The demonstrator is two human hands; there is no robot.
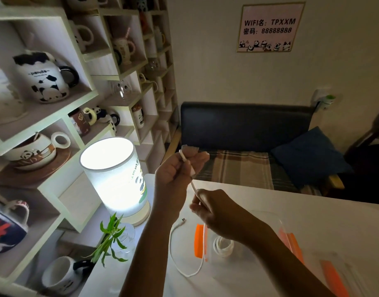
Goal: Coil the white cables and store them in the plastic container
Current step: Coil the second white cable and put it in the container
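Note:
My left hand (178, 168) is raised above the table and pinches the folded upper end of a white cable (185, 264). My right hand (214, 211) grips the same cable a little lower, so a short stretch runs taut between the two hands. The rest of the cable hangs down in a long loop onto the white table (313, 209), its plug end lying near the left hand's wrist. A coiled white cable (224, 246) lies inside the clear plastic container (276, 219) with orange clips, to the right of the loop.
A lit cylindrical lamp (117, 176) stands at the table's left, with a small green plant in a glass (113, 239) in front of it. A clear lid with orange clips (336, 275) lies at the lower right. Shelves of mugs fill the left; a dark sofa stands behind.

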